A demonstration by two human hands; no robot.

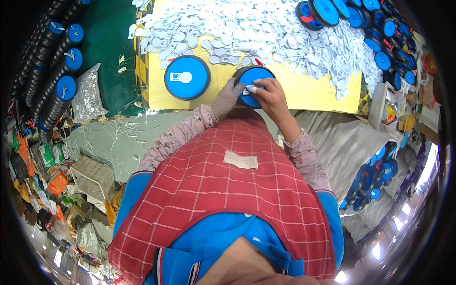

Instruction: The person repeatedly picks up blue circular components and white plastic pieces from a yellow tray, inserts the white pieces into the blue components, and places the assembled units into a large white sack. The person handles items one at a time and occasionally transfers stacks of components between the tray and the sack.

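Observation:
A blue disc-shaped wheel with a black rim (pixel 255 74) lies at the table's near edge in front of me. My left hand (pixel 226 99), in a greyish glove, grips that wheel's left side with thumb and fingers. Over the wheel's face, my right hand (pixel 271 96) pinches a small white tag (pixel 248 89) near the middle; its fingertips look wrapped in white. A bit of red shows at the wheel's far edge. To the left lies a second blue wheel (pixel 188 89), flat, with a white keyhole-shaped tag (pixel 181 77) on its face.
Loose white tags (pixel 228 28) heap across the yellow tabletop (pixel 304 88). Blue-and-black wheels (pixel 325 10) pile at the far right, and stacked wheels (pixel 66 88) stand at left beside a clear plastic bag (pixel 89 97). A white basket (pixel 92 178) sits low on the left.

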